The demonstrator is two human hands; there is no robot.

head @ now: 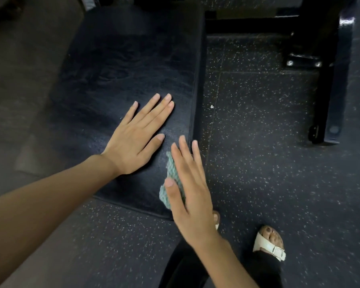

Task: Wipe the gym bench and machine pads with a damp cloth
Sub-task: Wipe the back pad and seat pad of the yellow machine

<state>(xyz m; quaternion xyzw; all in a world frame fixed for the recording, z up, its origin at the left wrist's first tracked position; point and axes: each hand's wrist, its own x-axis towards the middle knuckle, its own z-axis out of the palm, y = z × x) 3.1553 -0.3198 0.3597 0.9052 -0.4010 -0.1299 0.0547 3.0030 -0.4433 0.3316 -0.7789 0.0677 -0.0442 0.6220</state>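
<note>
Left forearm: bare, nearest the lens, reaching up from the lower left corner onto the bench pad.

Left hand: laid flat, palm down, on the near half of the bench pad. Fingers straight and slightly spread, thumb out toward the pad's right edge. It holds nothing.

Right forearm: bare, coming in from the bottom edge toward the pad's near right corner.

Right hand: palm down over that corner, fingers extended and pointing along the pad's right edge, pressing the cloth onto the pad. The thumb lies across the cloth. No curl or pinch is seen.

Cloth: teal, knitted or looped texture, bunched under the right hand at the pad's near right corner. Only its left side shows past the fingers. It lies just beside the left hand's thumb, not touching it.

Bench pad: dark blue-black upholstery with a dull sheen and a stitched rim.

Floor: dark rubber with pale flecks, to the right of the pad and in front of it.

Machine frame: black metal, right of the pad and well apart from it, with two bright bolts on a bracket.

Sandal: white, buckled, on a foot right of the pad's near corner, below a dark trouser leg.
</note>
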